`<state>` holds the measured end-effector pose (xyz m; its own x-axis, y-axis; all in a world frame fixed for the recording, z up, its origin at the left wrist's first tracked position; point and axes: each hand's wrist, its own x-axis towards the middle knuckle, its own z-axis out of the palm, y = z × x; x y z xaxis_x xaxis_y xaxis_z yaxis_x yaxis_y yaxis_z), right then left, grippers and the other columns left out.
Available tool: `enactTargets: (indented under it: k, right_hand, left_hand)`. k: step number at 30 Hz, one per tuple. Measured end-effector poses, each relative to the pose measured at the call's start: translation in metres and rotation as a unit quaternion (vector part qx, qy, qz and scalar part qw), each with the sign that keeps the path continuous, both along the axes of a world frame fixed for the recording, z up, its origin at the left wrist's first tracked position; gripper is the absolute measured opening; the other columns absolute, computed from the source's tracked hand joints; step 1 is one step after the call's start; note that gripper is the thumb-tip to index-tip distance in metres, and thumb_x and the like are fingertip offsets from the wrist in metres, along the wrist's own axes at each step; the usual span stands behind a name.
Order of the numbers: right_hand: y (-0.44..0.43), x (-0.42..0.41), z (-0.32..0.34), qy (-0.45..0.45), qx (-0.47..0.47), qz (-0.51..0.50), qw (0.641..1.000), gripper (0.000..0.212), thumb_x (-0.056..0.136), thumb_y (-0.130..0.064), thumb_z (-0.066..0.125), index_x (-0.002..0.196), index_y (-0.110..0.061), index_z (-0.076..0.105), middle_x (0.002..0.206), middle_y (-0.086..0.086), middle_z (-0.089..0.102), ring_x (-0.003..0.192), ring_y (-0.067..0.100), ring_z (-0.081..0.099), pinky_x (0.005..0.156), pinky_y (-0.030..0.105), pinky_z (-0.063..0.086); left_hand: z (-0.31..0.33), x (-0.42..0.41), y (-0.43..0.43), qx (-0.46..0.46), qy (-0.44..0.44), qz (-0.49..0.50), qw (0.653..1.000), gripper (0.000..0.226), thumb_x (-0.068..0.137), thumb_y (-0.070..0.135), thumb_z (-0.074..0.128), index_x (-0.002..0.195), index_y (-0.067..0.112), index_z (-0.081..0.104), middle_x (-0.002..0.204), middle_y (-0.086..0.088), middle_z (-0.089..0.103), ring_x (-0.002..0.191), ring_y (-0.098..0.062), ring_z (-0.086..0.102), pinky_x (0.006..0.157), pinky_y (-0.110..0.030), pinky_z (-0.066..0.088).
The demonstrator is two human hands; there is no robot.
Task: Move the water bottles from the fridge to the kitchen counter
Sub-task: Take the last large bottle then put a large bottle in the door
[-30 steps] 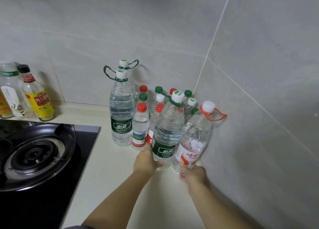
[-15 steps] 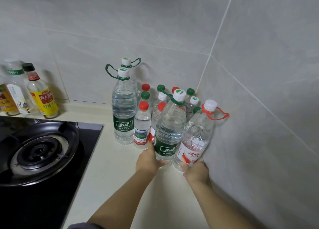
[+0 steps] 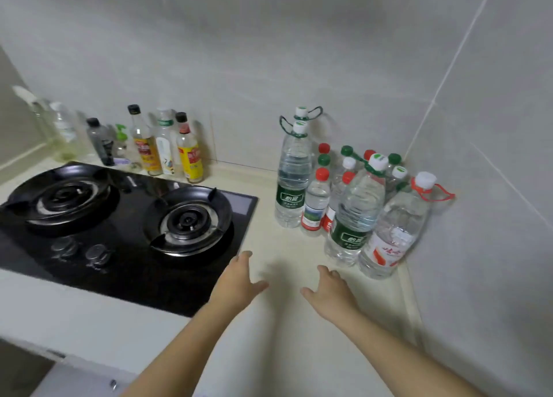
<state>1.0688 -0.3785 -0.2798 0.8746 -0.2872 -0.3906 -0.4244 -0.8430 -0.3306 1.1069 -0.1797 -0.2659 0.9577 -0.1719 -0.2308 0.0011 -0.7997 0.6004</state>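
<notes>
Clear plastic water bottles (image 3: 357,211) clustered in the tiled corner of the counter (image 3: 269,241) — left hand (image 3: 236,286) and right hand (image 3: 330,295) both empty, fingers relaxed — so the next fridge load is best set upright in front.

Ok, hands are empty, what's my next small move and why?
Probably pull both hands back and turn to check the fridge for more: the left hand and right hand are open and empty, and the bottles stand upright in the counter corner.
</notes>
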Motion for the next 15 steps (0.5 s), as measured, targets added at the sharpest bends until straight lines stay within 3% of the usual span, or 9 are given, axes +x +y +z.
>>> enactTargets:
  k: [2, 7, 11, 15]
  right_hand:
    - [0.043, 0.001, 0.016, -0.026, -0.02, 0.091, 0.995, 0.066, 0.094, -0.047, 0.053, 0.149, -0.018, 0.03, 0.144, 0.008, 0.042, 0.133, 0.029, 0.041, 0.103, 0.039, 0.041]
    - [0.166, 0.002, 0.04, -0.096, -0.004, 0.271, 0.958, 0.067, 0.096, -0.045, 0.051, 0.152, -0.02, 0.026, 0.147, 0.005, 0.04, 0.134, 0.026, 0.039, 0.105, 0.038, 0.039]
    - [0.273, -0.016, 0.059, -0.11, 0.026, 0.39, 0.914, 0.068, 0.098, -0.041, 0.049, 0.155, -0.021, 0.02, 0.154, 0.002, 0.032, 0.139, 0.024, 0.033, 0.11, 0.039, 0.034]
    - [0.406, -0.058, 0.079, -0.104, 0.068, 0.519, 0.845, 0.07, 0.097, -0.04, 0.05, 0.156, -0.022, 0.018, 0.157, 0.003, 0.029, 0.141, 0.024, 0.032, 0.113, 0.037, 0.032]
  left_hand:
    - [0.016, -0.018, 0.06, 0.011, -0.03, 0.053, 0.998, 0.073, 0.085, 0.039, 0.071, 0.144, 0.018, 0.034, 0.141, -0.001, 0.044, 0.121, -0.022, 0.053, 0.09, -0.027, 0.044]
    - [0.054, -0.09, 0.198, 0.054, -0.089, 0.187, 0.977, 0.067, 0.088, 0.04, 0.067, 0.144, 0.02, 0.035, 0.145, -0.001, 0.042, 0.117, -0.02, 0.055, 0.092, -0.031, 0.046]
    - [0.076, -0.162, 0.289, 0.084, -0.125, 0.291, 0.945, 0.063, 0.088, 0.041, 0.065, 0.141, 0.022, 0.038, 0.143, -0.001, 0.045, 0.116, -0.019, 0.056, 0.091, -0.032, 0.047]
    - [0.105, -0.26, 0.383, 0.112, -0.14, 0.38, 0.907, 0.063, 0.088, 0.04, 0.066, 0.142, 0.02, 0.039, 0.143, 0.0, 0.045, 0.125, -0.016, 0.048, 0.098, -0.028, 0.041]
